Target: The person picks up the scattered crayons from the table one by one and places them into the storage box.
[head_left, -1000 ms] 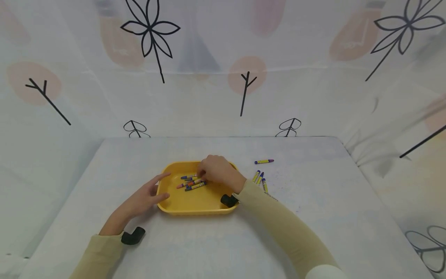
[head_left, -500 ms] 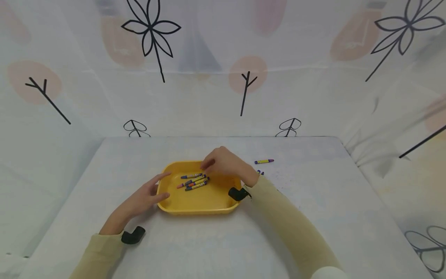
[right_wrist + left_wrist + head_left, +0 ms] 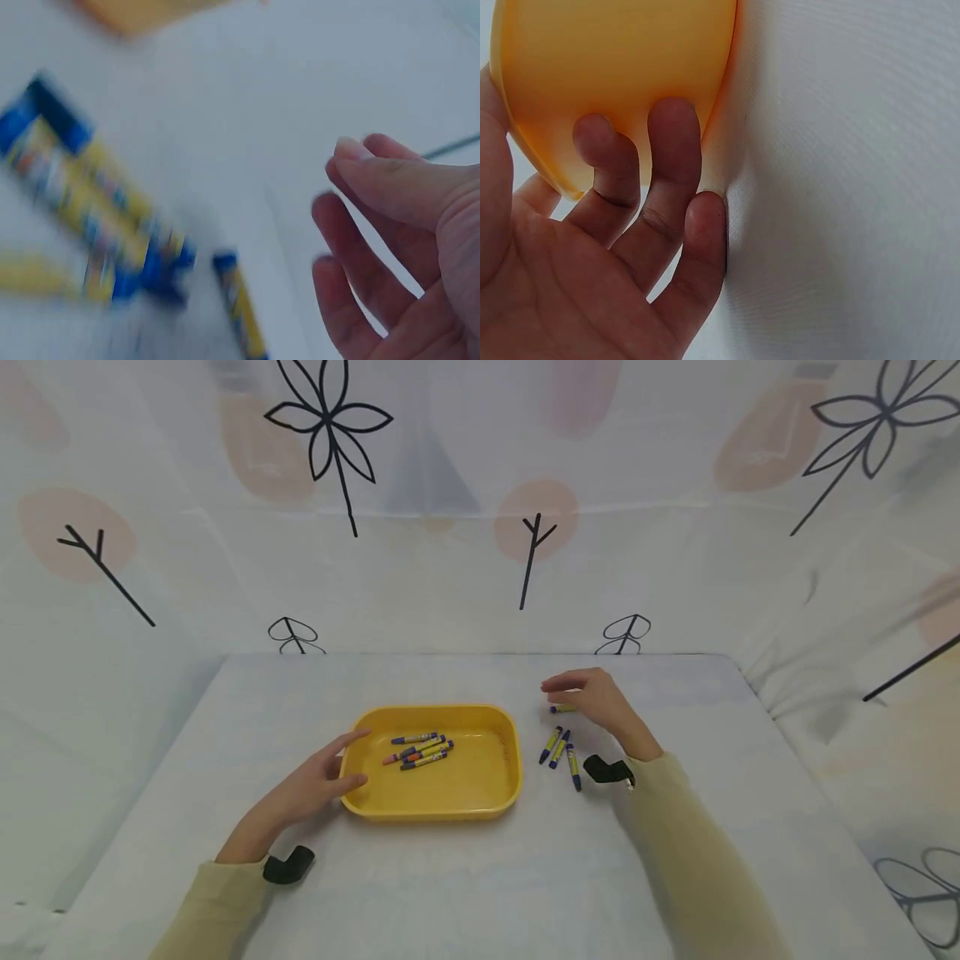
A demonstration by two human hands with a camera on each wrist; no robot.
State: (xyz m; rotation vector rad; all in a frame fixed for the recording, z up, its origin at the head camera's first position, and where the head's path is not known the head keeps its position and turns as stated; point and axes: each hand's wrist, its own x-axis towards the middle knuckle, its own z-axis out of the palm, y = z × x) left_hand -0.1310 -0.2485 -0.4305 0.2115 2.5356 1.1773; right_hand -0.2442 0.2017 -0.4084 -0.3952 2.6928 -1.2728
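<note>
A shallow yellow plastic tray (image 3: 480, 785) sits on the table with several crayons (image 3: 423, 760) in its left half. My left hand (image 3: 303, 789) grips the tray's left edge, thumb and forefinger over the rim. In the left wrist view, other fingers (image 3: 673, 142) bend against the tray's outer wall (image 3: 622, 52). My right hand (image 3: 596, 697) hovers right of the tray, above a lone crayon (image 3: 561, 709) that it partly hides. It holds nothing, its fingers loosely bent. Nearer me lie three blue-and-yellow crayons (image 3: 559, 748), blurred in the right wrist view.
A white cloth covers the table (image 3: 450, 893). Patterned fabric (image 3: 427, 585) with black plant drawings rises behind it and along the sides. Small dark specks mark the cloth near the loose crayons.
My right hand has come out of the tray and moved right, over the lone crayon. Crayons it was covering in the tray now show. My left hand has stayed on the tray's edge.
</note>
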